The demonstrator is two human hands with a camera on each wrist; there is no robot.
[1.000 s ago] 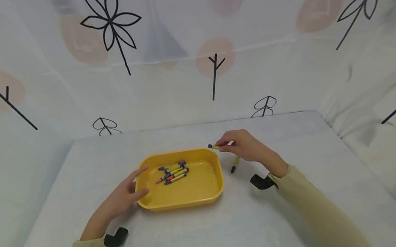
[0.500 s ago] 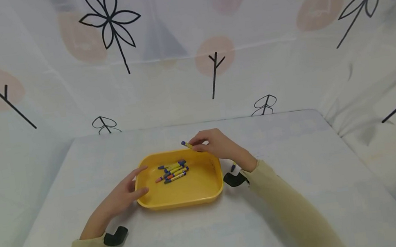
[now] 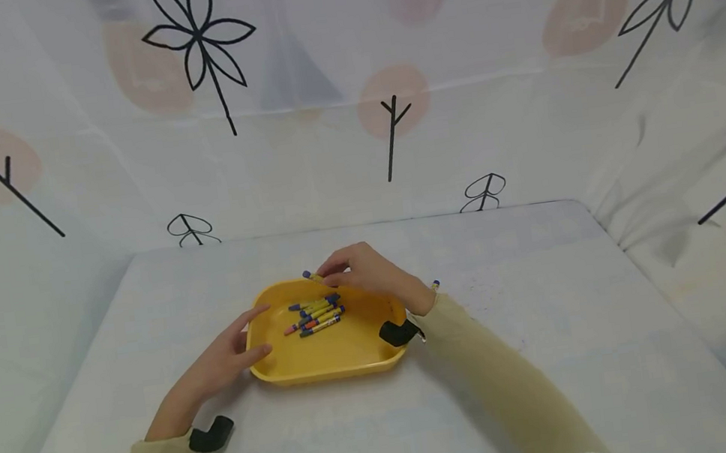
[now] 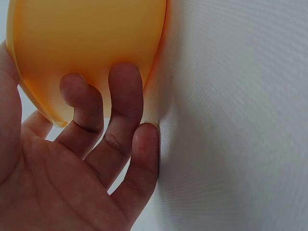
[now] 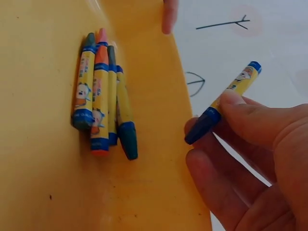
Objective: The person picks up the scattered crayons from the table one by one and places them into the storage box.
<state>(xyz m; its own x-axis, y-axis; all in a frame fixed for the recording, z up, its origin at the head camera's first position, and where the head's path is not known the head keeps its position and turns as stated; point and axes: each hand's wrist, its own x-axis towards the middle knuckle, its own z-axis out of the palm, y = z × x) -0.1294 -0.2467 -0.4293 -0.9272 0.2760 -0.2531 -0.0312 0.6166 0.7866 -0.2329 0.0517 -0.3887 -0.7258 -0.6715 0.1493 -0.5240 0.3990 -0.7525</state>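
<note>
Between thumb and fingertips, my right hand pinches a blue crayon with a yellow wrapper, above the far rim of a yellow tray. Several crayons in yellow wrappers lie in a loose pile on the tray's floor, left of centre; green, orange and pink tips show in the right wrist view. At the tray's left end, my left hand grips the rim. Its curled fingers rest against the outer wall in the left wrist view.
Another crayon lies on the white table right of the tray, mostly hidden behind my right wrist. Patterned cloth hangs behind and beside the table. Each sleeve carries a black wrist mount.
My right hand has carried the blue crayon leftward, from beyond the tray's right corner to above its far rim. The left hand and the crayon pile have stayed put.
</note>
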